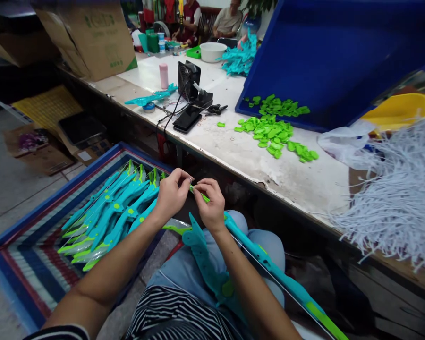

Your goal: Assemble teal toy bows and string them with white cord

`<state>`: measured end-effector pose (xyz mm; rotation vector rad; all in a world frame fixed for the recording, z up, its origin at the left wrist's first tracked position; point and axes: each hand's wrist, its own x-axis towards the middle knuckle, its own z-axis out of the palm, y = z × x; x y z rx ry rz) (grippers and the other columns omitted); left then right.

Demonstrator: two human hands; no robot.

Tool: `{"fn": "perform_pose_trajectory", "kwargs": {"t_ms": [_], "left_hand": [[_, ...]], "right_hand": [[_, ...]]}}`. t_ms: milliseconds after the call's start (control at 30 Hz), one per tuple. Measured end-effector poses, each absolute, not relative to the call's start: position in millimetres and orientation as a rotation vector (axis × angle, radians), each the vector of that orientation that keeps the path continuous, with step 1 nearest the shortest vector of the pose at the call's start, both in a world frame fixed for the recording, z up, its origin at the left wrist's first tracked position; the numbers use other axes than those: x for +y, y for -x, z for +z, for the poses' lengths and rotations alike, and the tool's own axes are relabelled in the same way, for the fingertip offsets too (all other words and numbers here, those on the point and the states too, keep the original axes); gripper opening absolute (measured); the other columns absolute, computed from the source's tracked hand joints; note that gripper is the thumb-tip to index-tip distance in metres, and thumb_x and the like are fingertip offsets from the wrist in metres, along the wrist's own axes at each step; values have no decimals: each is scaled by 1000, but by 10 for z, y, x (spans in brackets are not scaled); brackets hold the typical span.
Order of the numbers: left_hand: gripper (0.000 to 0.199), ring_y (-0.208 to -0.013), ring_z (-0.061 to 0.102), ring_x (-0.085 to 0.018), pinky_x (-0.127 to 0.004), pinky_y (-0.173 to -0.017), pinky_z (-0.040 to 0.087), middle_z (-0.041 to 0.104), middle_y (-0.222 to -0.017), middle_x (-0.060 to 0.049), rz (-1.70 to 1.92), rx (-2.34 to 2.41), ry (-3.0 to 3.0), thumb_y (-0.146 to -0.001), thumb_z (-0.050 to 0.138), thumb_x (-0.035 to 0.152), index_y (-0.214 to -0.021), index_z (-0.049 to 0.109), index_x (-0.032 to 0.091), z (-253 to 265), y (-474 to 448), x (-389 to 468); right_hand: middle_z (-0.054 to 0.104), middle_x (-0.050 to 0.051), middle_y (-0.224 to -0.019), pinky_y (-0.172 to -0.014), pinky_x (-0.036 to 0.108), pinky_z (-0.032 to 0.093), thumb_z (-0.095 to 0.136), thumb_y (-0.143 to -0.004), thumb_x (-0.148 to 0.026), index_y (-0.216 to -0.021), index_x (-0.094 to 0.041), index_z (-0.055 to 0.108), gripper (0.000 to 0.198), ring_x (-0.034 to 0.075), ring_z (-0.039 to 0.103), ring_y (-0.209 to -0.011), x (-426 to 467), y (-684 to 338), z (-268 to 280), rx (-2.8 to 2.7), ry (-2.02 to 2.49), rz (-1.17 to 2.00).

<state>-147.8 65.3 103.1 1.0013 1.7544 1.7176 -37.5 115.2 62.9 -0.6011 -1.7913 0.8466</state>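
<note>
A turquoise toy bow (pixel 279 273) with green parts lies slanted across the lap, its white string running alongside. At its upper end a thin green tip (pixel 206 198) shows between my fingers. My left hand (pixel 173 192) pinches what looks like a small white loop of the string at that tip. Closed around the green tip is my right hand (pixel 210 202), its thumb and fingers pressed together. Under my right forearm rests another turquoise piece (pixel 201 255) with a green plate; whether it belongs to the same bow cannot be made out.
Several assembled toy bows lie in a blue-rimmed bin (pixel 7 257) at left. On the white table (pixel 230 158) are loose green pieces (pixel 269 130), a phone (pixel 187 118), a small black fan (pixel 189 80) and a bundle of white strings (pixel 393 198). A blue tray (pixel 322 61) leans behind.
</note>
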Motion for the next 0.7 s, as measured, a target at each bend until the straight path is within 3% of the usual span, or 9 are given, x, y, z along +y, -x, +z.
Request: {"fn": "perform_pose_trajectory", "kwargs": {"t_ms": [100,200,367,500,700], "left_hand": [[19,-42,50,-9,-19,-38,33,59,-55,1,1728,1521,-768,-67,67,32,-73,60,15,1043,1434,638],[30,-42,53,-10,-17,-31,28,61,-57,-2,1630,1412,-654,-60,74,38,-70,63,12,1049,1437,645],[32,-46,56,-11,-18,-38,42,61,-53,-2,1540,1339,-639,-53,79,36,-66,66,10,1078,1466,641],[29,-46,57,-11,-19,-42,46,62,-55,-2,1633,1364,-504,-52,77,34,-64,63,12,1088,1409,660],[20,-58,63,-14,-24,-54,53,67,-63,-4,1552,1288,-548,-52,70,27,-64,67,11,1177,1434,655]], "right_hand": [[56,3,-83,-63,26,50,57,-86,-21,-78,-20,62,10,14,57,-75,1163,416,684,-1703,644,879],[56,2,-81,-61,26,50,58,-86,-22,-81,-20,65,9,14,57,-72,1154,439,725,-1659,639,841],[58,2,-81,-65,27,50,53,-89,-20,-88,-22,69,16,14,58,-74,1171,442,744,-1723,581,777],[61,3,-84,-68,27,50,51,-90,-19,-99,-22,67,19,13,59,-76,1179,401,752,-1789,539,745],[64,4,-82,-68,27,50,50,-91,-21,-89,-21,67,17,15,61,-75,1288,297,835,-1930,493,588]]}}
